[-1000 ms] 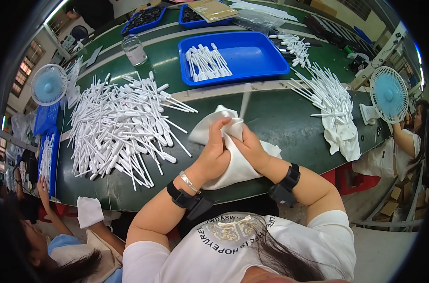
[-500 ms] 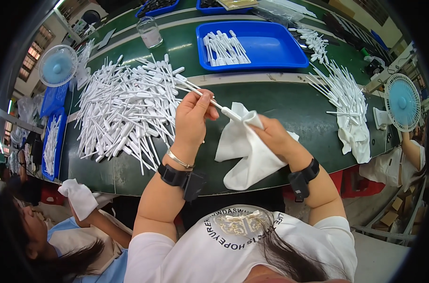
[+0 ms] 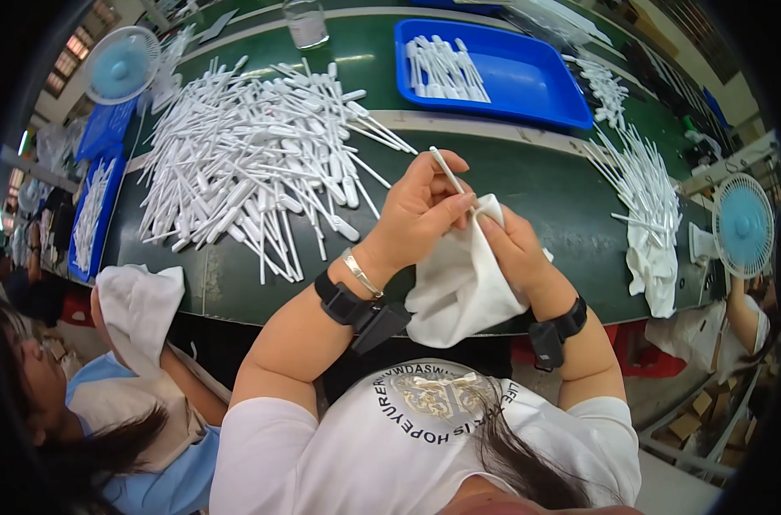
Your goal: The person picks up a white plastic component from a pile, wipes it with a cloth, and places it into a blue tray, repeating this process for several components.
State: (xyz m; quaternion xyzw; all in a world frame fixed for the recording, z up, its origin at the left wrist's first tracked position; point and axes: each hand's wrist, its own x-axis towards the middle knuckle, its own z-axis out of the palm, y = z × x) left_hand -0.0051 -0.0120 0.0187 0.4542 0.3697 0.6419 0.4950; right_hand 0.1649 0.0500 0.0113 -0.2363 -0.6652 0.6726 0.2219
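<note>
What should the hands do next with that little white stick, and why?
Probably rub the white cloth gently along the white stick: the left hand holds the stick, the right hand has the cloth gathered by its lower end, and the upper end pokes out bare.

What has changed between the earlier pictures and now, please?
Since half a second ago, the left hand has moved right, closer to the white cloth in the right hand. It grips a white stick pointing up and left; a second ago, a blurred one leaned up and right. The right hand kept the cloth; the pile of white sticks and blue tray look unchanged.
</note>
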